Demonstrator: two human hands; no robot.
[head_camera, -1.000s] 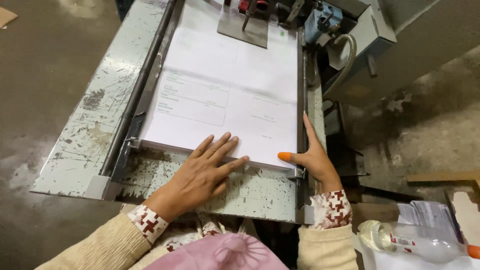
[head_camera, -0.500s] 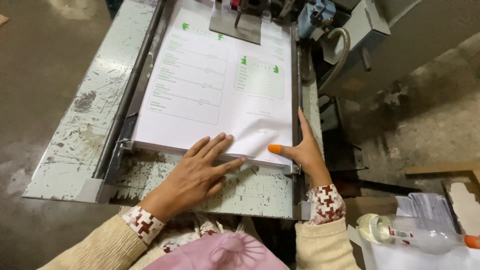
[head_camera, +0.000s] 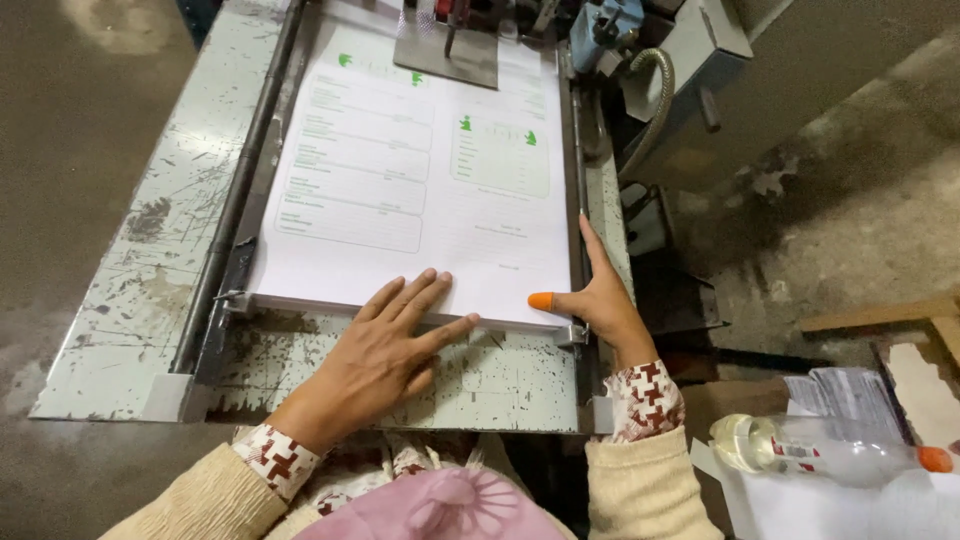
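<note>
Two bare hands rest at the near edge of a stack of printed paper (head_camera: 420, 190) on a worn, paint-chipped metal table (head_camera: 140, 260). The left hand (head_camera: 385, 350) lies flat and open, palm down, fingers spread a little and pointing up and to the right; its fingertips (head_camera: 430, 285) rest on the near margin of the top sheet while the heel of the hand sits on the bare table. The right hand (head_camera: 600, 300) is also open, standing on edge against the right side of the stack near its near corner, fingers pointing away from the person. Its thumb reaches left across the sheet and wears an orange rubber thumb cot (head_camera: 541, 300). Neither hand grips anything.

The stack lies flat in the middle of the table, between a dark metal guide rail (head_camera: 235, 215) on its left and a thinner rail on its right. Its long axis runs away from the person toward the machine at the far end. The top sheet is white with pale green boxed forms and small green marks; the print is too faint to make out. A grey metal plate (head_camera: 447, 55) sits on the far end of the stack.

At lower right, apart from the table, a clear plastic bottle (head_camera: 820, 450) with an orange cap lies on its side on white paper.
</note>
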